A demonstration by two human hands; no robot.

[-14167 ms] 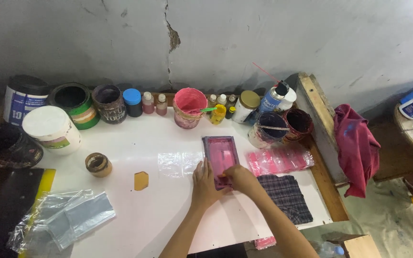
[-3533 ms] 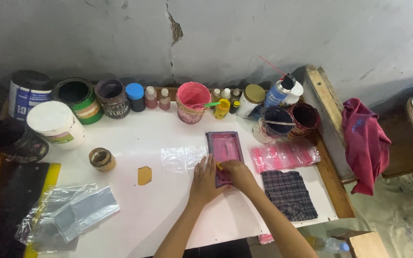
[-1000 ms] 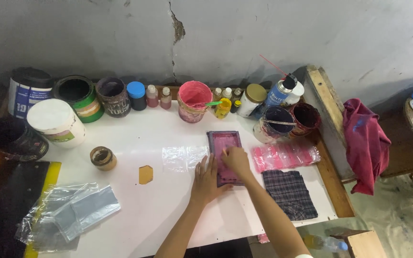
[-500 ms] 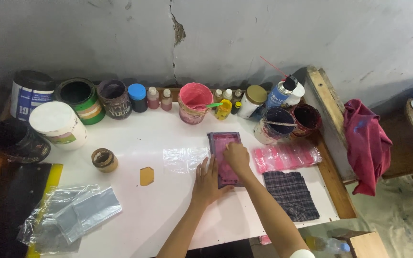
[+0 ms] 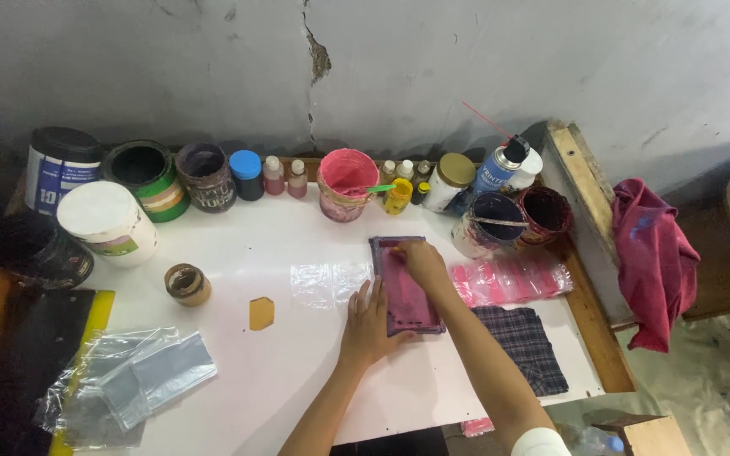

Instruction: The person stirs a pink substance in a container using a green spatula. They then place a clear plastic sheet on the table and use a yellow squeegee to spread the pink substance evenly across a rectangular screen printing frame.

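A small rectangular pink frame [image 5: 405,285] lies flat on the white table [image 5: 297,245], just right of its middle. The left hand [image 5: 367,319] rests at the frame's lower left edge, palm down, fingers [image 5: 363,297] stretched out and spread, pressing flat rather than gripping anything. The right hand [image 5: 422,260] lies on the upper part of the frame, its fingers bent downward against the pink surface; whether something small is pinched under them cannot be told.

Just left of the frame lies a clear plastic sheet [image 5: 329,283], touching or nearly touching its edge. To the right, a strip of pink plastic packets [image 5: 513,280] lies beside the right forearm, and below it a dark checked cloth [image 5: 525,336] lies near the table's right edge. A small amber hexagonal piece [image 5: 261,312] sits left of the hands, with a small brown jar [image 5: 187,284] further left. A heap of clear plastic bags [image 5: 128,384] lies at the lower left.

Along the wall stands a row of containers: a white tub [image 5: 108,222], a green-rimmed can [image 5: 144,175], a pink bucket [image 5: 347,182], small bottles and a blue spray can [image 5: 500,168]. Two dark paint pots [image 5: 517,218] stand just beyond the pink packets. A red cloth [image 5: 654,253] hangs off a wooden board well to the right.
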